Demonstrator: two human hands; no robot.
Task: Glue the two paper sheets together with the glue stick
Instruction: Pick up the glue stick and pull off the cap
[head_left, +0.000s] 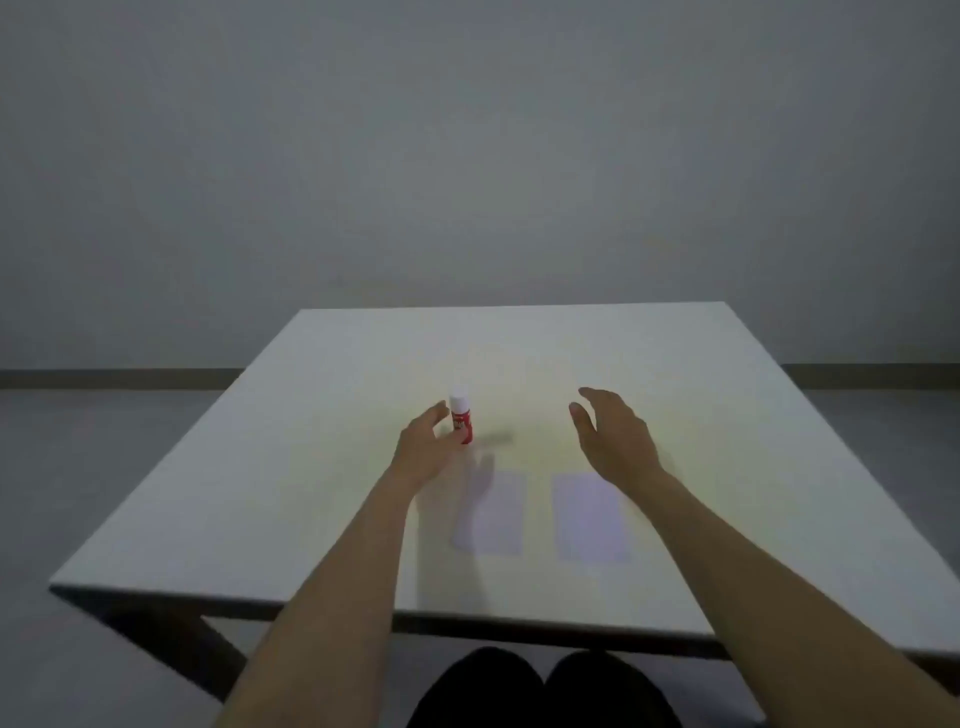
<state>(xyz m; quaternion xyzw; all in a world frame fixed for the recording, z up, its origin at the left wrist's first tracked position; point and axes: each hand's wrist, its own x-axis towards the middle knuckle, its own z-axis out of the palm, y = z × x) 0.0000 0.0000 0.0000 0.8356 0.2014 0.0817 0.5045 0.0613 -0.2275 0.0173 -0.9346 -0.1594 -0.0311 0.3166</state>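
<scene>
A: status on the hands?

B: left hand (423, 447) is at the glue stick (461, 420), fingers curled loosely around it, thumb side touching or just short of the red barrel. Can't tell if contact is made. Not a closed grip yet. Right hand (613, 434) is spread wide, palm turned inward, hovering above the tabletop (675, 374), holding nothing

A: where's the stick?

B: upright on the tabletop, white cap up, beyond the sheets and a little left of them. Standing like that it's easy to take from the side, which is likely why the left hand comes in at barrel height

A: and the paper?

B: left sheet (493, 512) and right sheet (589, 517), flat, side by side near the front edge with a narrow strip of tabletop between them, not touching or overlapping. Pale against a pale surface, edges faint. Left forearm's shadow falls across the left sheet

A: count?

B: one glue stick, two sheets, two hands. Nothing else on the tabletop

A: progress?

B: my read: right at the start. Cap looks on, no glue visible, sheets unjoined. The free right hand is probably set to pull the cap once the stick is lifted
</scene>
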